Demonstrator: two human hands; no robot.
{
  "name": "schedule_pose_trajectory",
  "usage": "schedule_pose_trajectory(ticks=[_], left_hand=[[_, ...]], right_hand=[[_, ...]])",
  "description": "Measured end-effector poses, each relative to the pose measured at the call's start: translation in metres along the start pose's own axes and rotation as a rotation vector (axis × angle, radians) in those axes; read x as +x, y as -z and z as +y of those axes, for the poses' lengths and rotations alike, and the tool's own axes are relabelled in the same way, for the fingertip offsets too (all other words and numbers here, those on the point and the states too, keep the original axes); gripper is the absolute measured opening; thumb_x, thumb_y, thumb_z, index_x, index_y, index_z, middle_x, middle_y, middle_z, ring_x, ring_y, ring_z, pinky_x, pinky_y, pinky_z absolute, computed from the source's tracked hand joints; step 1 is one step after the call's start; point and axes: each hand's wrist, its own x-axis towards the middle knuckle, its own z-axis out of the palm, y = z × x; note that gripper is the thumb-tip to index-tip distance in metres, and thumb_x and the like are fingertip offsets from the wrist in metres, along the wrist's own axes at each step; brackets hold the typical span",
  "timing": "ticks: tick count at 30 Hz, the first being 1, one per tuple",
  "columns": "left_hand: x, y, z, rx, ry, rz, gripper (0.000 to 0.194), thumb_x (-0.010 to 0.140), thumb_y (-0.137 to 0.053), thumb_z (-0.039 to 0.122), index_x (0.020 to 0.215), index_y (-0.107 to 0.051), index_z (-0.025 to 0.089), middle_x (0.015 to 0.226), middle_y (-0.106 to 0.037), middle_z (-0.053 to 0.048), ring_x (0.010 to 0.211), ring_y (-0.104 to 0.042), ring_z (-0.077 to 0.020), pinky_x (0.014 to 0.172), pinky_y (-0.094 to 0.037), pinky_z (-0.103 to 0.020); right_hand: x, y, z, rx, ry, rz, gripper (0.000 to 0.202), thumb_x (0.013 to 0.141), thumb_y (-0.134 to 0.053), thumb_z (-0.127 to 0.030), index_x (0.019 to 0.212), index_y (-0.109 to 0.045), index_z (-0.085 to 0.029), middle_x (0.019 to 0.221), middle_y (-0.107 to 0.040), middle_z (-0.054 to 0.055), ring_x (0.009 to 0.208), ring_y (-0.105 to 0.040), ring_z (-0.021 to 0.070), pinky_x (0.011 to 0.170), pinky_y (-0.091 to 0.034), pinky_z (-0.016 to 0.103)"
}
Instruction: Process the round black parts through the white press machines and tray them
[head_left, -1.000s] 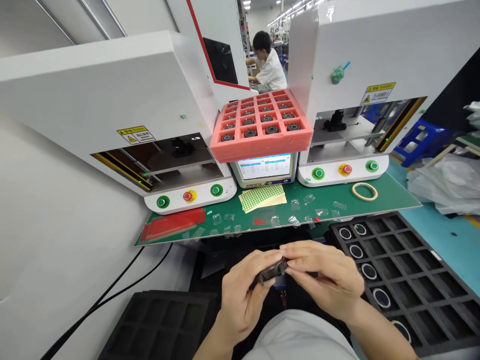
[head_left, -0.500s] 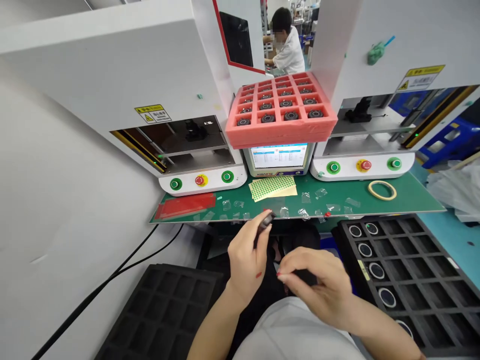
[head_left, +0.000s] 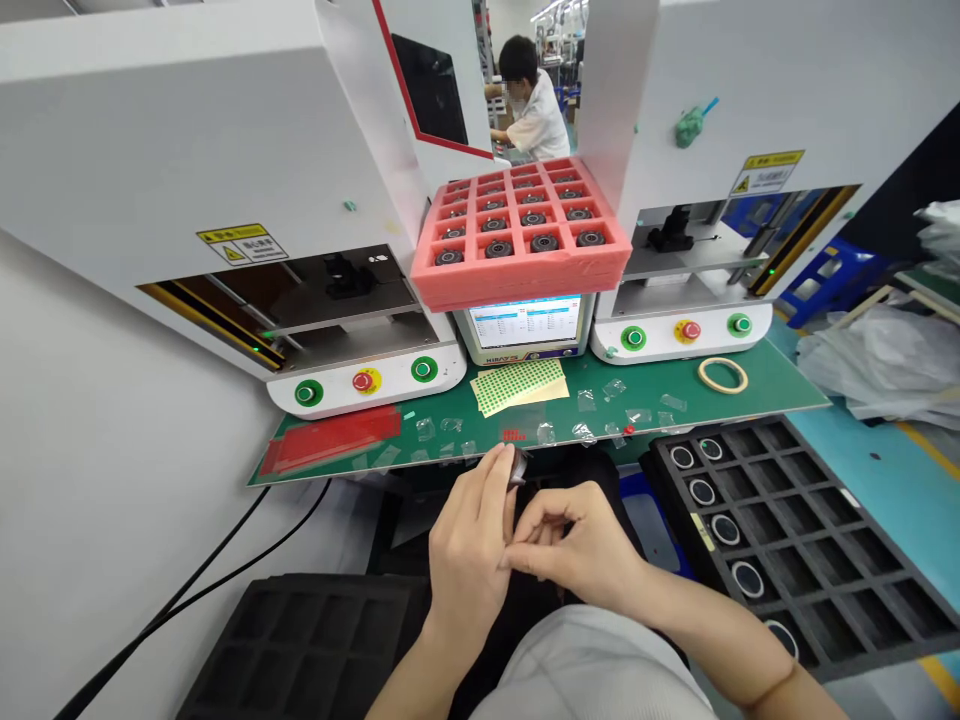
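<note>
Through the head camera I see the left hand (head_left: 469, 540) closed on a small dark part (head_left: 517, 468), held up at its fingertips near the front edge of the bench (head_left: 780, 385). The right hand (head_left: 592, 540) meets it lower down, thumb and forefinger closed together against the left; I can't tell whether they pinch anything. The part looks light and stiff to me, with a shiny side that may slip or mark, so I'd grip it by the rim, gently, fingers off the face. Over the monitor (head_left: 529, 325), the pink tray (head_left: 525, 285) carries dark round parts (head_left: 544, 243), one to each cell along its front row. The black tray (head_left: 829, 565) at right has pale-rimmed discs (head_left: 725, 529) down its left column, plus one beside the far end. The lower-left tray (head_left: 315, 620) has wide cells, too dark for me to read.
</note>
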Motion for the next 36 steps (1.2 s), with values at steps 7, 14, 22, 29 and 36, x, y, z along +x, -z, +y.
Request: schedule_pose_trajectory(ticks=[7,14,22,29,36], left_hand=[[0.001,-0.010,-0.005,-0.559,0.637,-0.266,0.027,0.094,-0.050,0.034,0.110,-0.064,0.016,0.093,-0.074,-0.008,0.077,-0.070,-0.0172,0.070,-0.054,-0.025],[0.001,-0.018,-0.013,-1.062,0.891,-0.379,0.036,0.086,-0.059,0.044,0.094,-0.066,0.010,0.092,-0.075,-0.015,0.061,-0.061,-0.0135,0.058,-0.050,-0.024],[-0.002,-0.015,-0.010,-1.197,1.047,-0.391,0.037,0.081,-0.065,0.046,0.089,-0.065,0.010,0.084,-0.074,-0.013,0.057,-0.064,-0.0141,0.054,-0.051,-0.025],[0.001,-0.019,-0.009,-1.188,1.020,-0.392,0.040,0.081,-0.063,0.050,0.085,-0.064,0.009,0.082,-0.073,-0.013,0.047,-0.054,-0.0099,0.046,-0.045,-0.023],[-0.002,-0.026,0.000,-1.179,0.898,-0.444,0.053,0.091,-0.041,0.060,0.085,-0.061,0.011,0.062,-0.064,-0.005,0.052,-0.056,-0.0126,0.050,-0.045,-0.023]], right_hand=[[0.032,0.048,0.066,0.091,-0.210,0.518,0.048,0.067,-0.077,-0.052,0.047,-0.052,-0.017,0.040,-0.049,-0.005,0.038,-0.045,0.0063,0.041,-0.038,0.019],[0.060,0.104,0.161,0.157,-0.470,0.728,0.030,0.091,-0.060,-0.040,0.080,-0.061,-0.012,0.064,-0.061,-0.003,0.046,-0.052,0.0062,0.042,-0.042,0.018],[0.078,0.103,0.165,0.166,-0.405,0.731,0.023,0.094,-0.057,-0.033,0.084,-0.059,-0.013,0.068,-0.055,-0.005,0.050,-0.049,0.0055,0.047,-0.043,0.019],[0.035,0.078,0.081,0.171,-0.102,0.393,0.043,0.072,-0.073,-0.052,0.056,-0.054,-0.017,0.050,-0.053,-0.005,0.049,-0.048,0.0078,0.054,-0.043,0.022],[0.004,0.056,0.025,-0.007,-0.081,0.046,0.033,0.076,-0.071,-0.041,0.060,-0.058,-0.016,0.048,-0.052,-0.005,0.044,-0.044,0.0063,0.046,-0.035,0.020]])
